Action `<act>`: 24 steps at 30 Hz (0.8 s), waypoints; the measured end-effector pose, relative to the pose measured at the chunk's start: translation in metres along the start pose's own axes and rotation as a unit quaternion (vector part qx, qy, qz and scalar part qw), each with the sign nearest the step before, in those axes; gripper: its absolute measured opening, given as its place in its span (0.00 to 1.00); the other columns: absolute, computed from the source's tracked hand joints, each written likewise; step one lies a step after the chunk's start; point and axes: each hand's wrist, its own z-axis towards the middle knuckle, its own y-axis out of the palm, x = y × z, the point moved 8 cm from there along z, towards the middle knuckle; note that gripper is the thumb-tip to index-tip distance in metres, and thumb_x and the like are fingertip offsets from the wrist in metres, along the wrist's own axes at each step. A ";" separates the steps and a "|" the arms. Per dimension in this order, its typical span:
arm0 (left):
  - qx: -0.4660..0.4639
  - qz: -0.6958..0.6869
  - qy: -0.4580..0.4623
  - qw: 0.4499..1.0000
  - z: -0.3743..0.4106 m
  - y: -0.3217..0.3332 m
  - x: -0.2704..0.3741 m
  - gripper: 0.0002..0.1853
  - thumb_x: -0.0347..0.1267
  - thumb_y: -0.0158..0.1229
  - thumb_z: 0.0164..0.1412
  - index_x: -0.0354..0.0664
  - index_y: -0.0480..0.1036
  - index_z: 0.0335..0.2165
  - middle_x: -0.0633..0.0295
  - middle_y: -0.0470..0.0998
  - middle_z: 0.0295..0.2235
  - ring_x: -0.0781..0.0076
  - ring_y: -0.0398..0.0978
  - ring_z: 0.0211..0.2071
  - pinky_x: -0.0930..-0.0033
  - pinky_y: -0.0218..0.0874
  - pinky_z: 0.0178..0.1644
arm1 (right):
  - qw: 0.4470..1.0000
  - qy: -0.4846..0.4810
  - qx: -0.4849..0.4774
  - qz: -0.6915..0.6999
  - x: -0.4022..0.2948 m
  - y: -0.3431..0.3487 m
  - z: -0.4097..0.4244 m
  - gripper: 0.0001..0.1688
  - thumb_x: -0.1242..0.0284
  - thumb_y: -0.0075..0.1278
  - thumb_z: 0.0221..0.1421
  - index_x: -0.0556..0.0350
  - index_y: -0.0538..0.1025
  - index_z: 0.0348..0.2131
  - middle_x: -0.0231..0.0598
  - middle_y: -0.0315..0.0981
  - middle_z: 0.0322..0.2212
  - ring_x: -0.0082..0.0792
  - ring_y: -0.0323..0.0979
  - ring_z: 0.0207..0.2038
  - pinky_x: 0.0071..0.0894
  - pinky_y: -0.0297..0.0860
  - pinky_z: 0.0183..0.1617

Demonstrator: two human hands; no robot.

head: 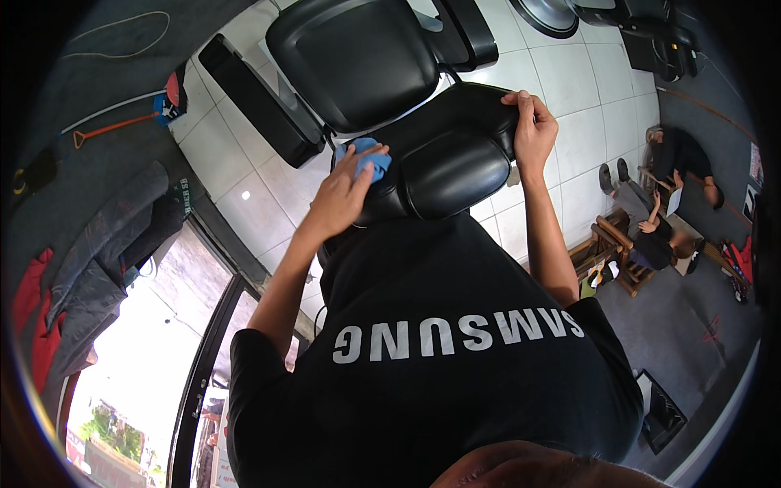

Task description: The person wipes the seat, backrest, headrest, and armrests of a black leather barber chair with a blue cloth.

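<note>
A black padded barber chair stands before me, its seat (360,61) beyond the backrest (436,110), whose top carries a rounded headrest cushion (457,174). My left hand (345,192) presses a crumpled blue cloth (373,160) against the near left corner of the backrest. At the right, my right hand (534,128) grips the backrest's upper right corner, with fingers bent over its edge. Parts of the left fingers lie in the folds of the cloth.
Black armrests (262,100) flank the seat over white floor tiles (235,143). A dustpan with an orange handle (116,127) lies at the left, near a glass door (204,366). Two people (683,152) (656,244) sit on wooden seats at the right.
</note>
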 end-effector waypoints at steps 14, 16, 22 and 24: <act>-0.062 -0.091 -0.284 0.952 0.063 0.034 -0.190 0.53 0.71 0.33 0.70 0.34 0.62 0.69 0.39 0.65 0.68 0.46 0.60 0.71 0.57 0.48 0.73 | 1.000 -0.012 -0.006 -0.012 -0.005 0.001 0.003 0.22 0.65 0.51 0.73 0.65 0.85 0.34 0.38 0.86 0.29 0.25 0.78 0.34 0.26 0.71 0.44; -0.072 -0.115 -0.292 0.947 0.039 0.022 -0.181 0.50 0.67 0.33 0.73 0.32 0.66 0.66 0.41 0.69 0.65 0.47 0.63 0.70 0.60 0.49 0.73 | 1.000 -0.010 -0.003 0.003 -0.003 0.001 0.002 0.22 0.65 0.51 0.73 0.66 0.85 0.34 0.38 0.86 0.29 0.25 0.78 0.34 0.27 0.71 0.45; -0.074 -0.125 -0.088 0.985 -0.020 -0.009 -0.053 0.36 0.56 0.29 0.80 0.45 0.68 0.66 0.59 0.71 0.67 0.56 0.65 0.69 0.64 0.50 0.73 | 1.000 0.005 0.004 -0.004 0.003 -0.001 0.000 0.22 0.64 0.51 0.73 0.64 0.86 0.34 0.36 0.86 0.29 0.23 0.77 0.35 0.26 0.70 0.44; -0.062 -0.106 -0.086 0.989 -0.019 -0.007 -0.045 0.36 0.56 0.30 0.80 0.45 0.67 0.67 0.59 0.72 0.66 0.58 0.65 0.69 0.64 0.49 0.73 | 1.000 0.005 0.007 -0.014 0.003 -0.001 -0.001 0.23 0.63 0.52 0.73 0.64 0.86 0.34 0.35 0.86 0.29 0.23 0.76 0.34 0.25 0.70 0.43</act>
